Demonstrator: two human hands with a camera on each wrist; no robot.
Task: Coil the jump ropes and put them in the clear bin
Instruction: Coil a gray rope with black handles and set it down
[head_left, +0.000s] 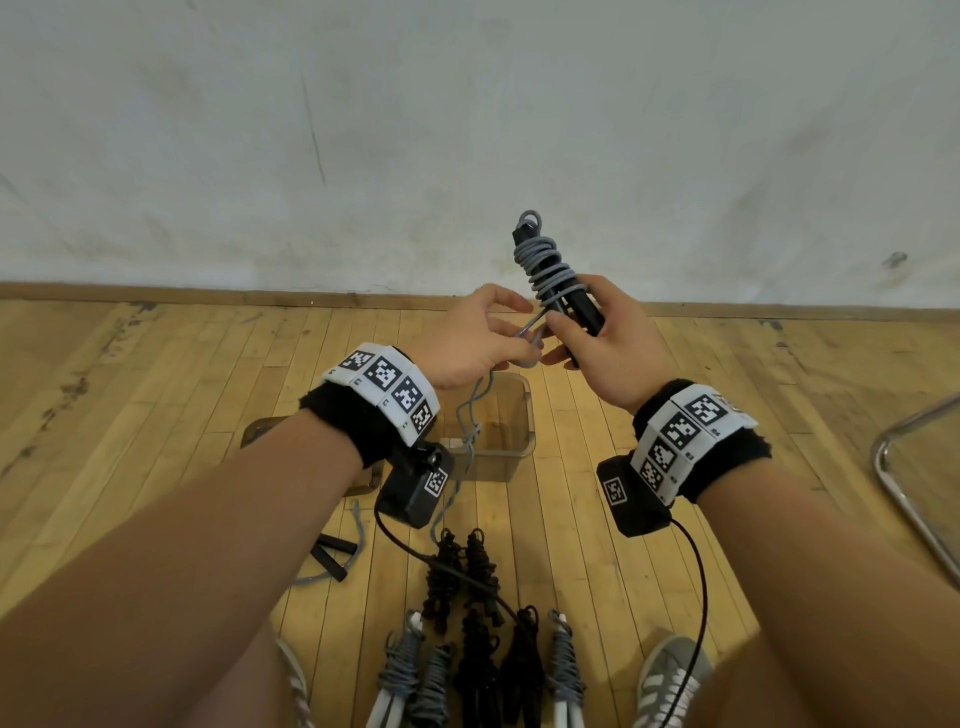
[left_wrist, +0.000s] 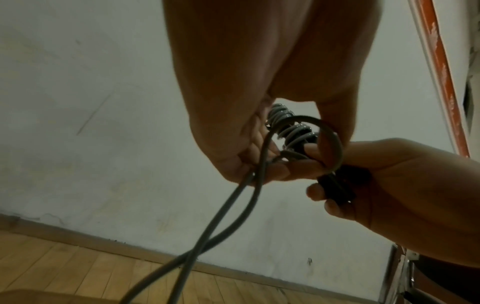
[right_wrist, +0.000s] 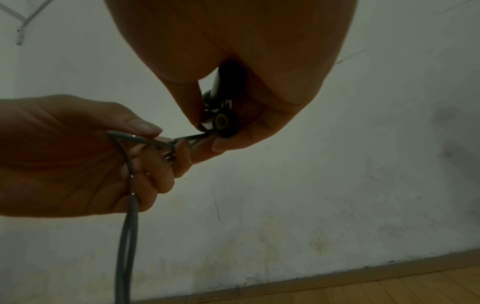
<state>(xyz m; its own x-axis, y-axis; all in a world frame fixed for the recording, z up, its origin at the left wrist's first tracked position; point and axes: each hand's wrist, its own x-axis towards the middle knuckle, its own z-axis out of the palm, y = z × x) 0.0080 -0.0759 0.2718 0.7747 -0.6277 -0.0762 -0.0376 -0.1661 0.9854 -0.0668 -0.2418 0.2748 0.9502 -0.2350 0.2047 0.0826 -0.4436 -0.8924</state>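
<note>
Overhead, a pale scuffed wall (head_left: 467, 130) fills the far half of the head view, meeting a wooden floor (head_left: 156, 374) at a brown baseboard. On that floor, below the raised hands, stands the clear bin (head_left: 511, 415), and it looks to hold nothing but a hanging strand of cord, though its see-through walls make this hard to judge. Nearer the person lie several coiled jump ropes (head_left: 467, 623), black and grey, side by side, with a loose black-handled rope (head_left: 332, 558) off to their left and a bent metal tube (head_left: 904, 467) at the right edge. The right hand (head_left: 605, 345) is wrapped round the black handles (head_left: 584, 312) of a grey jump rope (head_left: 545, 265), held tilted up toward the wall with the cord wound in tight turns about the upper part. The left hand (head_left: 475, 340) pinches the cord just beside those handles, thumb and fingers closed on it where it forms a small loop (left_wrist: 330, 144). From that pinch two grey strands (left_wrist: 215, 226) hang down together toward the bin.
</note>
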